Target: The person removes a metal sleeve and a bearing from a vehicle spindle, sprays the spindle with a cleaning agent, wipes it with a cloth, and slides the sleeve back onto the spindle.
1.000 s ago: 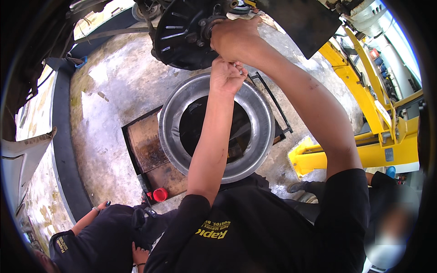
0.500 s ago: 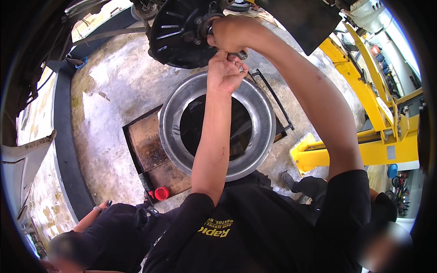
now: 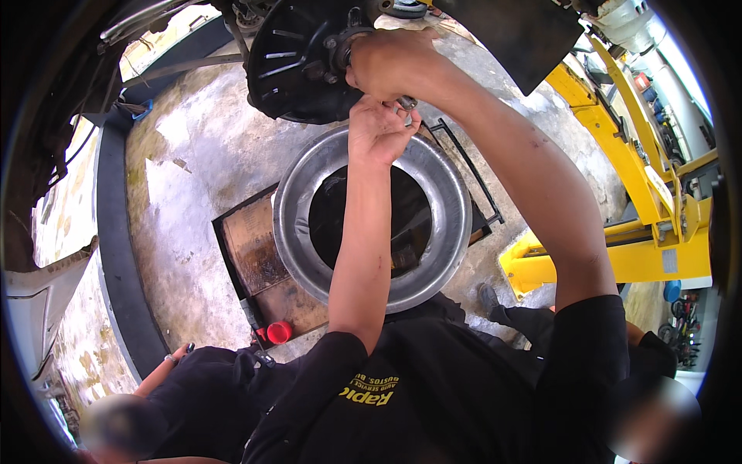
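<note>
Under a raised vehicle, a black round slotted plate [image 3: 297,73] with a metal hub [image 3: 338,56] hangs at the top. My right hand [image 3: 394,63] reaches in from the right and curls beside the hub; whatever its fingers grip is hidden behind the back of the hand. Just below it, my left hand [image 3: 377,130] is raised with bent, closed fingers, close under the right one. A small rounded metal end [image 3: 406,101] shows between the two hands; which hand holds it is unclear. Beneath my left forearm stands a wide metal basin [image 3: 448,255] with dark liquid inside.
Under the basin lies a black-framed board [image 3: 247,247] with a bar handle [image 3: 473,174]. A red cup-like piece [image 3: 279,332] sits at its near left corner. A yellow lift arm [image 3: 595,255] stands to the right. People in dark clothes [image 3: 205,398] are near on both sides.
The view has shifted slightly. Both hands stay close together by the hub, a little lower in the picture, and the small metal end has tilted or moved slightly.
</note>
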Demonstrator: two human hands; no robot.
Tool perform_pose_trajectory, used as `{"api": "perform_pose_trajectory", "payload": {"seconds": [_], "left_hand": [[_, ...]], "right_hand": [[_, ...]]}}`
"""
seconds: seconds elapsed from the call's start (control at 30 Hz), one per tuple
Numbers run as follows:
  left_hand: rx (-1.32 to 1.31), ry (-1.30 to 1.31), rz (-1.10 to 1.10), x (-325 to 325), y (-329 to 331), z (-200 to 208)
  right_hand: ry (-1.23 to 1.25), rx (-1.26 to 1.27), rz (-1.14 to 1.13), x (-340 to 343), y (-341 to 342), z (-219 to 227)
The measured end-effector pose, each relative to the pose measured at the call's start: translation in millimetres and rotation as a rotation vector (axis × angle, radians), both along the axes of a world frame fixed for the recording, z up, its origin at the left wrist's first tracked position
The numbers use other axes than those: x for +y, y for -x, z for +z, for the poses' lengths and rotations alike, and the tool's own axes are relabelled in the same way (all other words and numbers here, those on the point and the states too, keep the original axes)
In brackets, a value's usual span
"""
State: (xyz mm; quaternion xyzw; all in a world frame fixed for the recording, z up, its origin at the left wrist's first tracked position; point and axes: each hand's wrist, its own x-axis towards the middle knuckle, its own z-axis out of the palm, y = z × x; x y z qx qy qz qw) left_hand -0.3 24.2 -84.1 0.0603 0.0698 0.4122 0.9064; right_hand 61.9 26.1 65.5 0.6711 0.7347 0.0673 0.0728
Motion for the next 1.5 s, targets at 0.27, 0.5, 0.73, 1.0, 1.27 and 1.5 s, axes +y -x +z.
{"api": "perform_pose_trajectory", "payload": {"seconds": [0.27,0.5,0.73,1.0,1.27,1.5], "left_hand": [[0.205,-0.014,0.108,-12.1,15.6,23.9],[-0.038,0.009,0.001,-3.6,-6.0,11.6],[0.15,-0.078,0.033,-7.1,14.2,14.0],[0.039,0.021,0.023,-11.3,8.8,11.3],[0.061,-0.029,0.043,-3.6,10.5,0.5],[-0.152,-0.39,0.087,-3.4,3.8,-21.1]], "right_hand": [[0.314,1.203,-0.093,-9.9,-63.2,-15.7],[0.208,0.109,-0.22,5.9,-0.2,18.4],[0.375,1.282,-0.057,-4.0,-76.7,-20.0],[0.422,0.56,-0.092,10.1,-38.0,19.4],[-0.361,0.178,-0.166,-42.6,-11.1,8.3],[-0.372,-0.304,-0.101,-39.6,38.1,-13.3]]}}
